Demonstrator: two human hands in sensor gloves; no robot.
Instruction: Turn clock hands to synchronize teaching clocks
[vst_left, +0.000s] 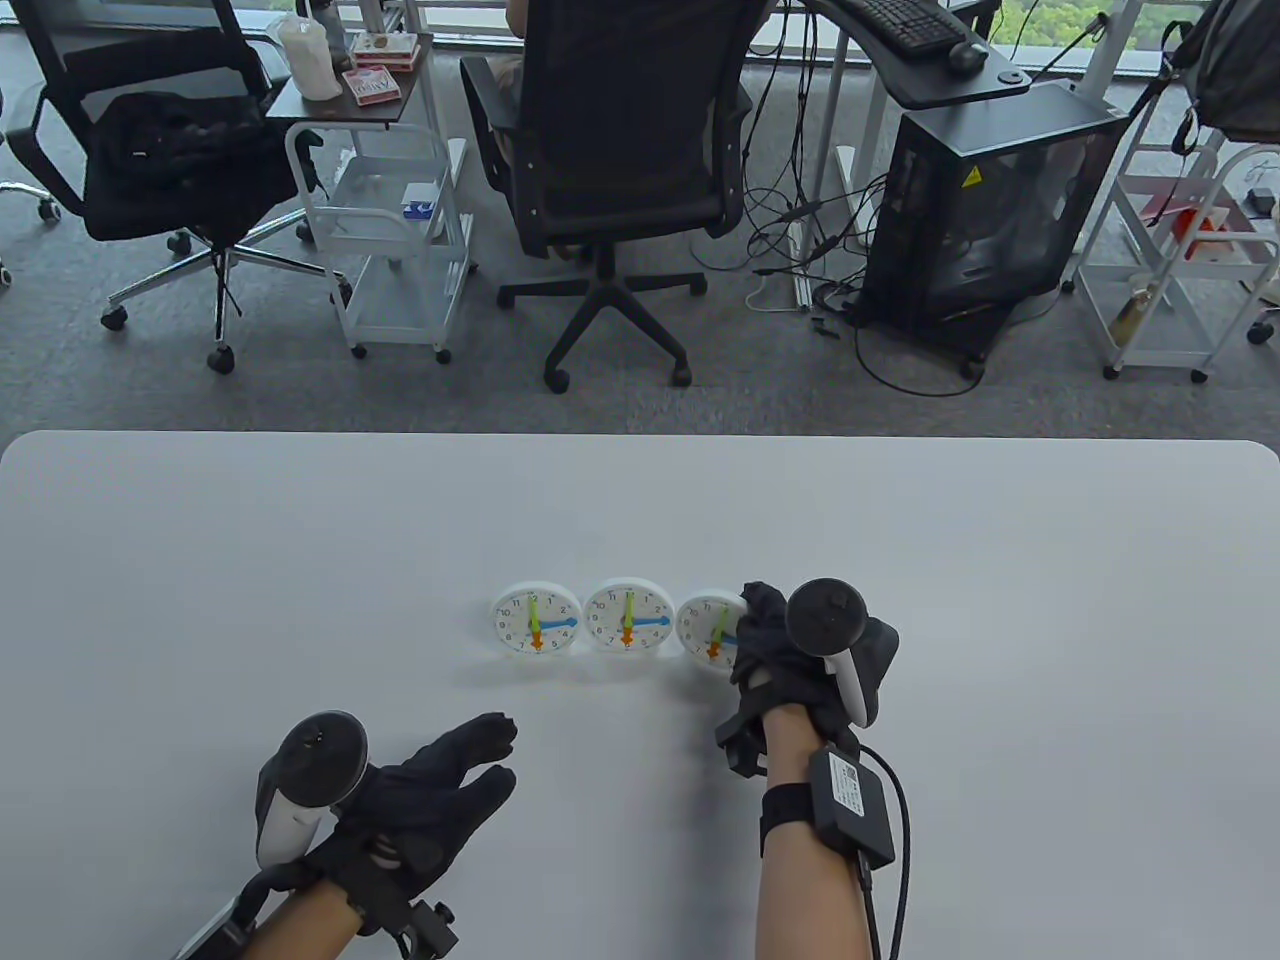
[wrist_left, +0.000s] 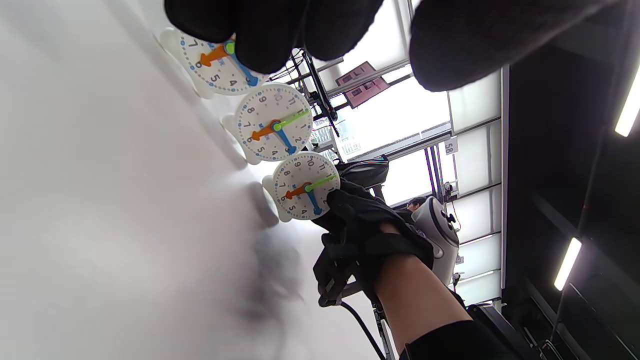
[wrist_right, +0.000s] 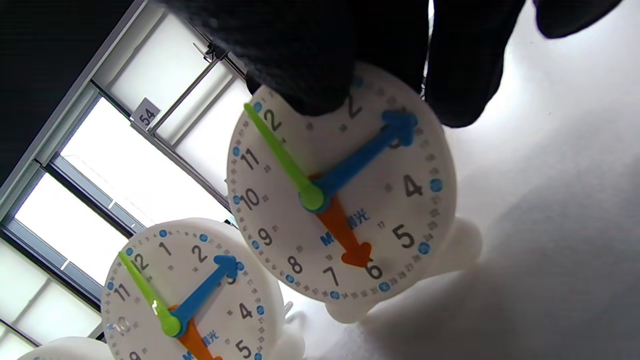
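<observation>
Three white teaching clocks stand in a row on the white table (vst_left: 300, 560): the left clock (vst_left: 536, 620), the middle clock (vst_left: 628, 617) and the right clock (vst_left: 710, 628). Each shows a green hand at 12, a blue hand at 3 and an orange hand at 6. My right hand (vst_left: 757, 628) grips the right clock at its upper right rim. In the right wrist view its fingers (wrist_right: 310, 75) cover the face of the right clock (wrist_right: 345, 200) near the 1 and 2. My left hand (vst_left: 470, 765) lies open and empty, fingers spread, in front of the left clock.
Beyond the table's far edge are office chairs (vst_left: 620, 150), a white cart (vst_left: 395, 230) and a computer tower (vst_left: 985, 210) on the floor. A cable (vst_left: 895, 850) runs along my right wrist.
</observation>
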